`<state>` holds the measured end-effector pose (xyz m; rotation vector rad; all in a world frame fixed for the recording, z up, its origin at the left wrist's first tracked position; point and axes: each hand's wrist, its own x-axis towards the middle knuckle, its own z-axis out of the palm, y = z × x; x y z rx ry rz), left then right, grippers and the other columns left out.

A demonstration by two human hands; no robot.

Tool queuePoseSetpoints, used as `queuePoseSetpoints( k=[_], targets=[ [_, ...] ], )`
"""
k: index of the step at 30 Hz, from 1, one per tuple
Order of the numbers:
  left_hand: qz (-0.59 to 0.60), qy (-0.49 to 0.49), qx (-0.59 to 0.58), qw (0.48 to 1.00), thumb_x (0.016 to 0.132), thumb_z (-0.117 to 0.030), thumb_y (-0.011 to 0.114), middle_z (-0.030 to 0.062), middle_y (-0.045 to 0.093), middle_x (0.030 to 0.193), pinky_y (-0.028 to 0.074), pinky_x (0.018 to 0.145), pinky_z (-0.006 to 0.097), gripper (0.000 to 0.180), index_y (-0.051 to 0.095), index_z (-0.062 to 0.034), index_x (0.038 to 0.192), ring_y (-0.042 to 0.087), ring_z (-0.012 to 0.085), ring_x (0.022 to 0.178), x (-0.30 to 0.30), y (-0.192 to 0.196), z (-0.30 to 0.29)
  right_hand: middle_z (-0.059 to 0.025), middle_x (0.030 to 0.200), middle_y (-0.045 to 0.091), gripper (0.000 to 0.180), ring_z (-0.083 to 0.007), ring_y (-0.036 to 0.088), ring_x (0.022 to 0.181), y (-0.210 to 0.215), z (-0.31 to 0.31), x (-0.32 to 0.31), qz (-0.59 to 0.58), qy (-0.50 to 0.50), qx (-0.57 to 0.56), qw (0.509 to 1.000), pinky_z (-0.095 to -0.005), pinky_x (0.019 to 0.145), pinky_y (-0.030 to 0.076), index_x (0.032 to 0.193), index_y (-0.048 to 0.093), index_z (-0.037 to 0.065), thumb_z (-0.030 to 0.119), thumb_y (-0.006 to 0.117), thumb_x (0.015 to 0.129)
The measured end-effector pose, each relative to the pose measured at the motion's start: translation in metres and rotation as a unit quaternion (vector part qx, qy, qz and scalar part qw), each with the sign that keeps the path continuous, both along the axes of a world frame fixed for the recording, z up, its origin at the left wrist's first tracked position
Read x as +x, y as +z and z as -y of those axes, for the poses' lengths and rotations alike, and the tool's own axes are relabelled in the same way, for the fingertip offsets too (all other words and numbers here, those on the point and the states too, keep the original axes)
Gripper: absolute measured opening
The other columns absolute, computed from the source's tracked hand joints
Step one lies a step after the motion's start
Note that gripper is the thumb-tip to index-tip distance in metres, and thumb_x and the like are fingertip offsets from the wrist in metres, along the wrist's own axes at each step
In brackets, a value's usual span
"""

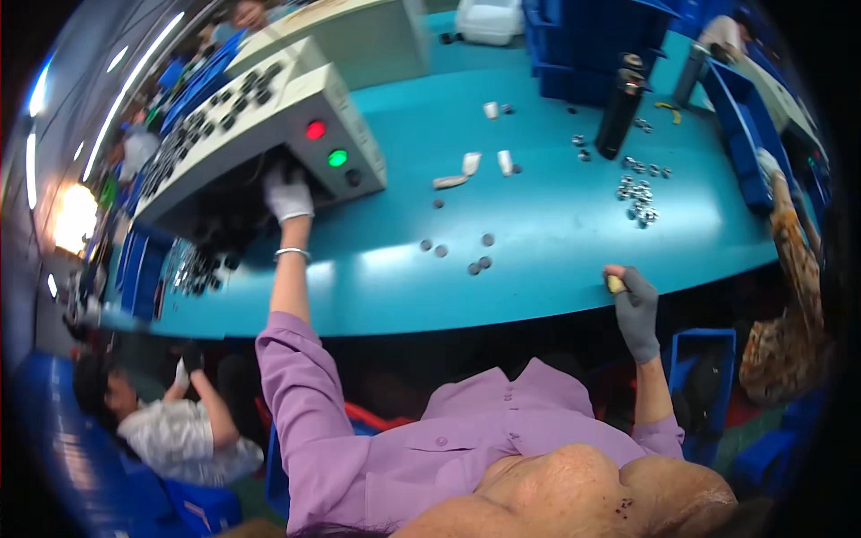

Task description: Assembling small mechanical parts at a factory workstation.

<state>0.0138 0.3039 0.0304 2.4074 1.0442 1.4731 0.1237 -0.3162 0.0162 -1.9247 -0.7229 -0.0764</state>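
Head view, left to right: left hand [288, 193], in a white glove, reaches up into the dark gap under the beige machine [269, 117], beside loose dark parts [202, 269]; whether its fingers grip anything cannot be told. Small dark discs [480, 264] lie flat on the smooth teal table [538, 224], between the hands and nearer the right one. Right hand [635, 300], in a grey knit glove, rests at the table's near edge, fingers curled around a small yellowish piece [615, 284]. Shiny metal nuts [639, 193] lie farther off.
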Motion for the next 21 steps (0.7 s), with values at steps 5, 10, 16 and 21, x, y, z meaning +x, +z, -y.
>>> queuePoseSetpoints(
  k=[5,10,16,21],
  targets=[
    [0.020,-0.052,-0.009,0.998,0.101,-0.024,0.053,0.0205,0.060,0.138,0.040,0.109,0.040,0.044,0.054,0.0002,0.137,0.055,0.0340,0.129,-0.027,-0.007,-0.104,-0.0123,0.093,0.069,0.023,-0.0191,0.068,0.085,0.006,-0.010,0.015,0.001,0.022,0.012,1.000,-0.0282,0.075,0.050,0.106,0.069,-0.001,-0.008,0.055,0.090],
    [0.111,-0.097,-0.106,0.983,0.098,-0.009,0.058,0.0205,0.062,0.125,0.044,0.103,0.040,0.034,0.059,0.0072,0.128,0.059,0.0306,0.113,0.006,-0.014,0.085,-0.0105,0.096,0.069,0.020,-0.0152,0.067,0.090,0.009,0.037,0.090,0.095,-0.118,0.019,0.988,-0.0287,0.077,0.051,0.110,0.070,0.000,-0.001,0.058,0.094],
    [-0.060,-0.353,-0.082,0.930,0.083,0.007,0.061,0.0148,0.054,0.115,0.048,0.090,0.036,0.035,0.061,0.0003,0.117,0.056,0.0268,0.105,0.019,0.006,0.248,-0.0151,0.114,0.069,0.035,-0.0281,0.067,0.099,-0.008,0.032,0.318,0.087,-0.196,-0.115,0.970,-0.0393,0.089,0.052,0.124,0.066,0.008,0.026,0.062,0.094],
    [-0.128,-0.491,-0.001,0.862,0.083,0.004,0.064,0.0216,0.055,0.131,0.046,0.103,0.044,0.040,0.063,-0.0036,0.123,0.054,0.0395,0.122,0.151,0.013,0.279,-0.0173,0.132,0.060,0.049,-0.0415,0.053,0.125,-0.012,-0.024,0.396,0.051,-0.278,-0.352,0.892,-0.0507,0.103,0.045,0.134,0.061,0.018,0.037,0.065,0.089]
  ],
)
